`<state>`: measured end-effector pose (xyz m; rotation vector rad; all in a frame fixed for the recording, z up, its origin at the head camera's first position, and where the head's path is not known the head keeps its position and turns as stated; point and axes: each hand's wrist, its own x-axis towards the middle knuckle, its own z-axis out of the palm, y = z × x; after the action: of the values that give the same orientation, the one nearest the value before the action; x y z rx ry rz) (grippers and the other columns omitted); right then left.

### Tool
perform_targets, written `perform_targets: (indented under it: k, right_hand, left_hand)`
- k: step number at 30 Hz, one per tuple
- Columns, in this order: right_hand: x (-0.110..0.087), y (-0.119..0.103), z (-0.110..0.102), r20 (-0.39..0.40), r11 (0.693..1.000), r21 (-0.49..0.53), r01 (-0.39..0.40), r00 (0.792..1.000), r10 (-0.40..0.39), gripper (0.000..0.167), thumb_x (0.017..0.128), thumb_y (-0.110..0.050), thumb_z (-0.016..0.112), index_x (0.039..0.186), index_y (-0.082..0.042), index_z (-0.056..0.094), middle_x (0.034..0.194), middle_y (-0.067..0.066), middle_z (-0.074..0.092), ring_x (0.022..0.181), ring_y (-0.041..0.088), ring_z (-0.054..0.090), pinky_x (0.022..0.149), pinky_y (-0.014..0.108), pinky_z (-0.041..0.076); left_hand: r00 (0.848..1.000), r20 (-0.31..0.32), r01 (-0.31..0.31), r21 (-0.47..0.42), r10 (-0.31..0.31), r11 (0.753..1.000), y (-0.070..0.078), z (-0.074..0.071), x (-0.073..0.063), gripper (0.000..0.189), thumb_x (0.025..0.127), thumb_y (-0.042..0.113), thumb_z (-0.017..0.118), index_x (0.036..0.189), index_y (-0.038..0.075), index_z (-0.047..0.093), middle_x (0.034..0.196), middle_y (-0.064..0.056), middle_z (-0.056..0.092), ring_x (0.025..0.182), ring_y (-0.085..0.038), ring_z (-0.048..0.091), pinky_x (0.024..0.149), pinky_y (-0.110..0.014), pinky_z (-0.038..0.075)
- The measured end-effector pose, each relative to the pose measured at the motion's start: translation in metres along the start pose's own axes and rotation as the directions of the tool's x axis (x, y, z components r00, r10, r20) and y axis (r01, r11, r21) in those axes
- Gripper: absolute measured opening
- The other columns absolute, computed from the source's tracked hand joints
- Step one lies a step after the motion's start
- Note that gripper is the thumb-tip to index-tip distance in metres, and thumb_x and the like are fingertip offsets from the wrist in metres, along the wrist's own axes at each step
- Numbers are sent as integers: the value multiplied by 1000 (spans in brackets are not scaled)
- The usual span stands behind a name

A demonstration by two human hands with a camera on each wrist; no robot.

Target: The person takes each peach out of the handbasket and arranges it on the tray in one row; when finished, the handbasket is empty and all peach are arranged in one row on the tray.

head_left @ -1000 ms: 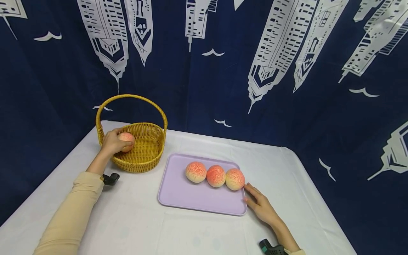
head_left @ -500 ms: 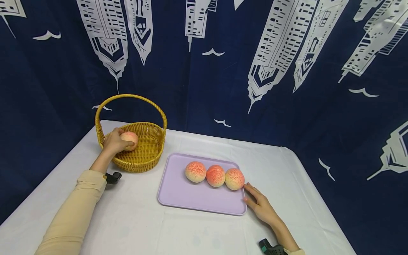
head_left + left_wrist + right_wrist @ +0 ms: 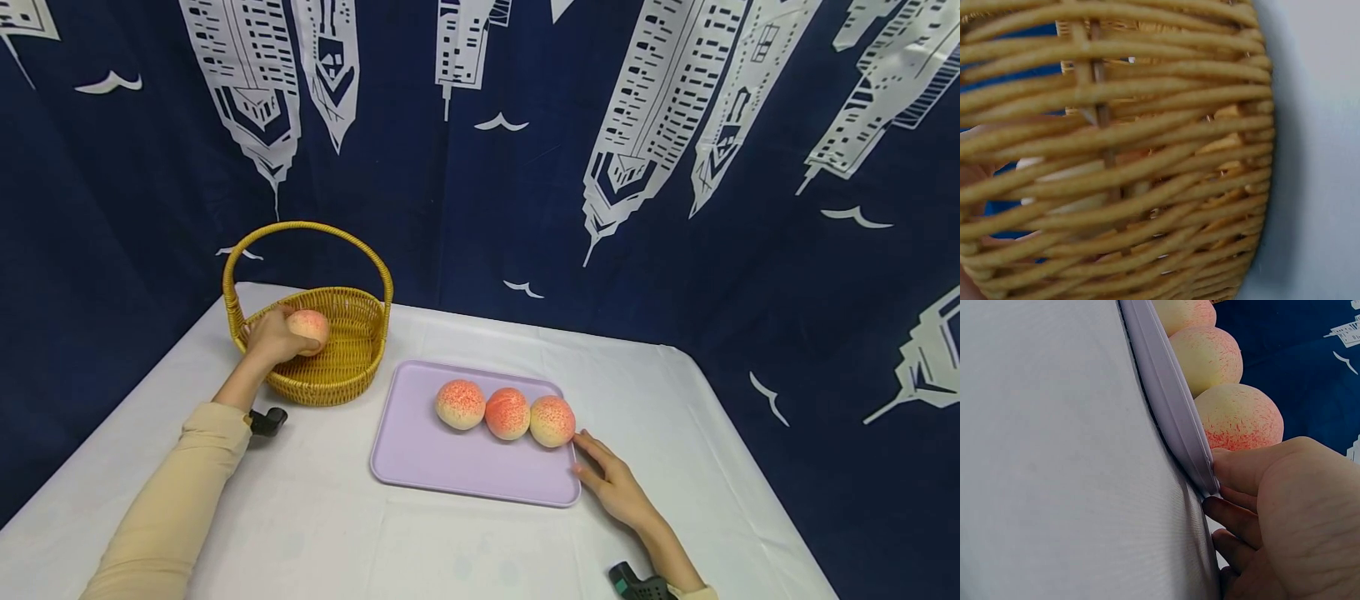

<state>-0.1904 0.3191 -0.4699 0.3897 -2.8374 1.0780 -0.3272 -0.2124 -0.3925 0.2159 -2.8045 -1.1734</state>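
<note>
My left hand (image 3: 275, 337) grips a peach (image 3: 311, 330) inside the golden wicker basket (image 3: 322, 395), at its left side. In the left wrist view the basket's woven wall (image 3: 1166, 144) hides most of that hand and the fruit. On the lilac tray (image 3: 465, 473) three more peaches stand in a touching row: left (image 3: 460, 405), middle (image 3: 507, 414) and right (image 3: 552, 422). Against the tray's right edge rests my right hand (image 3: 617, 483), its fingers loosely extended. The right wrist view has its thumb (image 3: 1241, 467) touching the rim, close to the nearest peach (image 3: 1241, 419).
The basket's tall arched handle (image 3: 307, 225) rises over its opening. A white cloth (image 3: 315, 517) covers the table. Behind it hangs a dark blue curtain (image 3: 517, 217) with white buildings and birds. A black wrist camera (image 3: 267, 422) sits beneath the left wrist.
My left hand has shifted slightly to the right within the basket, carrying the peach along. The right hand, the tray and its three peaches have stayed in place.
</note>
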Motion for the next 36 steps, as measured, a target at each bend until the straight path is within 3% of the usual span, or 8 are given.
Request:
perform_targets:
  k: [7,14,19,23,28,33,36]
  right_hand:
    - [-1,0,0,-2,1000,0,3,1000,-3,50,96,-20,61,141,-1,49,151,25,39,141,42,33,112,49,23]
    - [-2,1,0,-5,1000,-4,-1,1000,1,50,96,-20,60,141,-1,49,151,25,39,141,41,34,113,45,22]
    - [-2,1,1,-5,1000,-3,1,1000,-1,50,96,-19,60,141,0,49,151,25,39,141,41,34,114,40,22]
    - [-1,1,0,-8,1000,-6,9,1000,-9,50,96,-19,60,141,0,49,150,25,39,141,42,34,113,47,23]
    - [0,2,0,-6,1000,1,11,1000,-11,50,96,-19,60,141,0,49,150,26,39,141,42,34,113,43,23]
    - [0,2,1,-4,1000,-1,13,1000,-13,50,96,-18,61,141,0,49,150,26,39,141,42,34,113,47,23]
    - [0,1,1,-7,1000,-4,17,1000,-17,50,95,-18,61,141,0,49,150,26,39,141,43,34,111,51,23]
  left_hand:
    - [998,-49,-33,-96,28,995,13,1,-12,93,78,20,77,149,-7,25,144,-35,36,133,-53,33,107,-64,29]
    - [985,-81,-161,-138,151,977,35,3,-37,87,74,15,79,145,-7,34,144,-32,38,131,-50,35,107,-65,29]
    - [971,-73,-240,-217,230,946,51,9,-54,85,74,12,81,145,-4,36,140,-30,38,130,-47,40,110,-57,35]
    - [952,-65,-305,-304,300,903,63,19,-68,84,72,7,82,143,-4,38,138,-27,42,128,-42,46,108,-50,42]
    - [929,-60,-364,-325,364,873,71,39,-83,83,69,5,84,141,-2,44,135,-23,51,123,-38,51,102,-48,48]
    - [922,3,-363,-339,386,868,71,59,-93,83,67,4,84,139,-2,45,135,-23,52,119,-39,56,99,-48,50]
    - [914,28,-377,-304,404,875,68,70,-95,81,65,5,83,137,-2,47,133,-23,54,115,-39,58,98,-50,50]
